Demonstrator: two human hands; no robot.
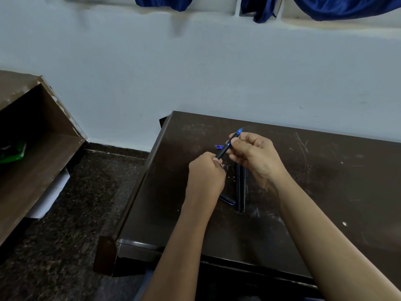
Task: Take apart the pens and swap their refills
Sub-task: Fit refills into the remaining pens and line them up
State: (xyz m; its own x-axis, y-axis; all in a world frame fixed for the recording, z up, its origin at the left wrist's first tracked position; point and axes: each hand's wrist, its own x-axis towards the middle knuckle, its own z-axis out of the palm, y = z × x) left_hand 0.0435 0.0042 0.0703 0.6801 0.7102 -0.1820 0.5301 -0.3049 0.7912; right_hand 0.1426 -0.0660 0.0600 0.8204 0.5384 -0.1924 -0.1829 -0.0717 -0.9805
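Both my hands hold one dark pen (225, 149) with a blue translucent tip above the dark table (325, 181). My left hand (206, 172) grips the pen's lower end. My right hand (251, 153) pinches the upper part near the blue tip, which points up and to the right. Two dark pens (241, 187) lie side by side on the table under my right hand. A small blue part (219, 147) lies on the table just left of the held pen. A dark cap (227, 200) lies by my left wrist.
The table stands against a pale blue wall (217, 72). Its left edge drops to a dark speckled floor (76, 213). A brown open shelf (32, 137) stands at the left with a green item inside. Blue cloth (325, 7) hangs above.
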